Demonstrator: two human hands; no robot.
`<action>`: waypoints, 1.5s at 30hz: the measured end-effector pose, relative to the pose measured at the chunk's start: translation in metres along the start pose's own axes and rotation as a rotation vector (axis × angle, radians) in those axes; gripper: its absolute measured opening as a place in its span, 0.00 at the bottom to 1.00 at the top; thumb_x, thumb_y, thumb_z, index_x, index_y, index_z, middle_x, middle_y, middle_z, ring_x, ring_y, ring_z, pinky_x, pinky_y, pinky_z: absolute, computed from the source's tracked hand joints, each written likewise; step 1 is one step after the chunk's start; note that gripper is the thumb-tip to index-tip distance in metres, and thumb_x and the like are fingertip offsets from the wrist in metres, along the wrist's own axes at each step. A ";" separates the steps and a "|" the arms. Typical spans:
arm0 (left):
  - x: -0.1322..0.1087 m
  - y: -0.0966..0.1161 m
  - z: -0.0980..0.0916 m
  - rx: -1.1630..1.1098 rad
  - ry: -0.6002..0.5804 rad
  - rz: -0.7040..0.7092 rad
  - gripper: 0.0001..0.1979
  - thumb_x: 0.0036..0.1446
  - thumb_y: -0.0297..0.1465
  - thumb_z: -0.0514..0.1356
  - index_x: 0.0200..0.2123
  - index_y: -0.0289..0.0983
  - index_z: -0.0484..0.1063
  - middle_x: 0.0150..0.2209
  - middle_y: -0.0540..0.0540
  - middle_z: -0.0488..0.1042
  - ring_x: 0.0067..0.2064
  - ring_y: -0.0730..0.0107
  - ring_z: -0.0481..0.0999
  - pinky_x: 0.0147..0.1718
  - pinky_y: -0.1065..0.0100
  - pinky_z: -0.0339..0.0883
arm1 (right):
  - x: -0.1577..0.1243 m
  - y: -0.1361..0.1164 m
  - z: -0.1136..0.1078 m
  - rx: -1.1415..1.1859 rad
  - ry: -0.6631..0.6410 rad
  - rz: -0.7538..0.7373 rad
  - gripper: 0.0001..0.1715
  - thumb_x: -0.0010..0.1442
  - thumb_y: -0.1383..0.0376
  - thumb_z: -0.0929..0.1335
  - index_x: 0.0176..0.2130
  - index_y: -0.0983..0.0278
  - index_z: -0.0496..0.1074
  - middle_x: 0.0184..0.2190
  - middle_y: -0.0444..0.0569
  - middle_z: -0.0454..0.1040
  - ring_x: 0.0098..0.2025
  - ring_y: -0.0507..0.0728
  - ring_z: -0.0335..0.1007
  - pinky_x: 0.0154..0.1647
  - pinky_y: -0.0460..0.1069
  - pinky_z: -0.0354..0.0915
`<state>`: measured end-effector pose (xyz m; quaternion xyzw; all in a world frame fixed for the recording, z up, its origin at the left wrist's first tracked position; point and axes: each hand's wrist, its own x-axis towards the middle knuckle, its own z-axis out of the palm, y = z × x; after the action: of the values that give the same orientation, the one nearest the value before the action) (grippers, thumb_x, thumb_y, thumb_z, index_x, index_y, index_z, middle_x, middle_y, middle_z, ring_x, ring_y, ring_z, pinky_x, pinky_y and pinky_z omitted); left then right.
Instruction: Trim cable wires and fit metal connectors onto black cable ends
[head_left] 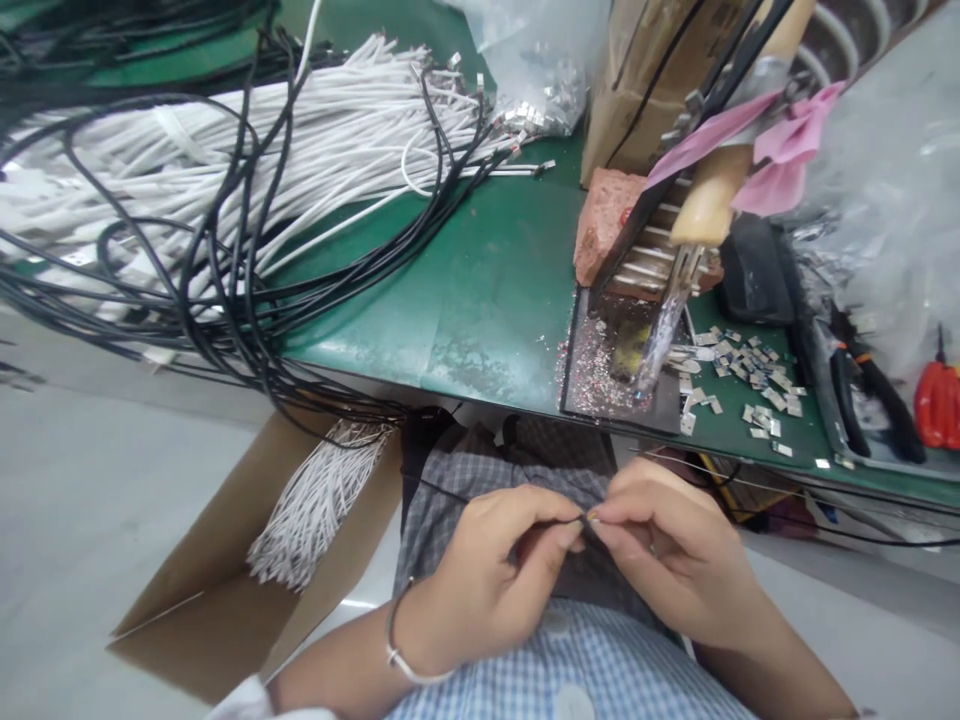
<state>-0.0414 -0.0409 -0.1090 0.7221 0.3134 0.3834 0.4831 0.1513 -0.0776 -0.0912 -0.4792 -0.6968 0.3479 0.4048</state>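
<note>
Evidently, left hand (491, 570) pinched black cable (583, 521), right hand (675, 550) its tip, at 5 o'clock in view | step: apparently fine fingertip work; next move likely called for steady pressure | soldering iron (705, 205) over desk (495, 320), 1 o'clock from both

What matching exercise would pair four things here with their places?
1. Thin black cable
2. Bundle of thin white cables
3. Pink cloth ribbon
4. Small flat silver metal pieces

A. Inside the open brown cardboard box
B. Scattered on the green table
C. Running into the left hand
D. In a bow by the tan wooden handle

Pairs: 1-C, 2-A, 3-D, 4-B
</note>
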 end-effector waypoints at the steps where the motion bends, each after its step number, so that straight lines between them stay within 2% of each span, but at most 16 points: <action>1: 0.000 0.000 0.000 0.009 -0.004 0.002 0.06 0.60 0.20 0.59 0.39 0.35 0.72 0.28 0.49 0.78 0.27 0.75 0.77 0.29 0.76 0.69 | 0.001 0.000 0.001 -0.005 0.002 -0.013 0.11 0.60 0.77 0.66 0.40 0.63 0.70 0.30 0.43 0.68 0.30 0.49 0.65 0.29 0.44 0.63; 4: -0.002 -0.001 0.002 -0.002 -0.001 0.000 0.06 0.59 0.21 0.59 0.39 0.35 0.71 0.28 0.49 0.77 0.28 0.74 0.77 0.29 0.76 0.69 | 0.000 0.001 0.007 0.005 0.043 -0.030 0.12 0.59 0.78 0.65 0.40 0.63 0.69 0.29 0.43 0.67 0.30 0.49 0.64 0.27 0.44 0.62; 8: -0.008 -0.005 0.007 -0.129 0.010 -0.059 0.08 0.60 0.20 0.58 0.41 0.36 0.70 0.31 0.49 0.78 0.30 0.74 0.79 0.31 0.76 0.71 | -0.005 0.003 0.017 0.100 0.125 -0.006 0.15 0.58 0.79 0.65 0.41 0.61 0.69 0.29 0.42 0.67 0.30 0.50 0.64 0.28 0.44 0.62; 13: -0.008 -0.008 0.009 -0.187 -0.004 -0.037 0.10 0.60 0.20 0.58 0.43 0.36 0.69 0.32 0.47 0.79 0.31 0.73 0.80 0.32 0.74 0.73 | -0.008 0.007 0.018 0.238 0.096 0.081 0.12 0.61 0.76 0.65 0.40 0.60 0.69 0.30 0.43 0.67 0.30 0.51 0.66 0.27 0.46 0.64; 17: -0.002 -0.007 0.003 -0.023 -0.002 0.083 0.09 0.59 0.20 0.59 0.42 0.36 0.72 0.31 0.45 0.80 0.30 0.69 0.79 0.31 0.70 0.73 | -0.002 0.008 0.008 0.140 0.045 0.026 0.10 0.60 0.75 0.66 0.40 0.61 0.70 0.28 0.44 0.67 0.28 0.51 0.65 0.26 0.46 0.63; 22: 0.006 -0.005 -0.006 0.170 -0.035 0.194 0.13 0.57 0.17 0.56 0.42 0.36 0.71 0.31 0.46 0.81 0.29 0.70 0.79 0.29 0.70 0.69 | 0.004 0.005 -0.004 -0.079 -0.046 -0.072 0.10 0.62 0.75 0.64 0.42 0.62 0.69 0.29 0.46 0.71 0.30 0.52 0.68 0.29 0.46 0.66; 27: 0.007 -0.003 -0.012 0.309 -0.095 0.251 0.15 0.55 0.17 0.53 0.43 0.34 0.71 0.31 0.45 0.81 0.29 0.68 0.79 0.27 0.68 0.67 | 0.005 0.004 -0.009 -0.278 -0.133 -0.118 0.09 0.64 0.74 0.62 0.40 0.62 0.68 0.30 0.47 0.72 0.32 0.54 0.68 0.32 0.48 0.68; 31: 0.008 -0.002 -0.015 0.407 -0.134 0.269 0.17 0.55 0.15 0.52 0.45 0.34 0.70 0.35 0.44 0.82 0.31 0.68 0.80 0.27 0.67 0.67 | 0.007 0.002 -0.009 -0.272 -0.169 -0.094 0.09 0.64 0.74 0.62 0.39 0.63 0.69 0.29 0.47 0.71 0.31 0.53 0.67 0.30 0.47 0.66; 34: 0.007 -0.002 -0.013 0.408 -0.112 0.273 0.17 0.55 0.15 0.53 0.45 0.35 0.70 0.36 0.44 0.82 0.33 0.67 0.80 0.28 0.67 0.68 | 0.006 0.001 -0.006 -0.200 -0.124 -0.061 0.09 0.63 0.75 0.63 0.39 0.62 0.68 0.28 0.45 0.69 0.29 0.52 0.66 0.28 0.47 0.65; 40: 0.003 -0.002 -0.001 0.314 0.015 0.149 0.09 0.60 0.21 0.54 0.42 0.37 0.68 0.29 0.48 0.79 0.26 0.70 0.77 0.26 0.70 0.68 | 0.002 0.002 0.009 0.009 0.104 0.013 0.11 0.59 0.76 0.65 0.39 0.61 0.69 0.28 0.43 0.67 0.27 0.51 0.65 0.25 0.46 0.62; 45: 0.001 -0.002 0.007 0.332 0.069 0.141 0.08 0.60 0.22 0.55 0.42 0.37 0.67 0.27 0.49 0.77 0.24 0.70 0.76 0.26 0.70 0.68 | 0.000 0.002 0.023 0.117 0.217 0.091 0.10 0.61 0.75 0.64 0.39 0.60 0.68 0.29 0.44 0.66 0.29 0.52 0.65 0.27 0.46 0.64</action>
<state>-0.0352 -0.0421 -0.1126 0.7985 0.3374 0.3838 0.3182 0.1317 -0.0794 -0.1033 -0.5207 -0.6049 0.3522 0.4888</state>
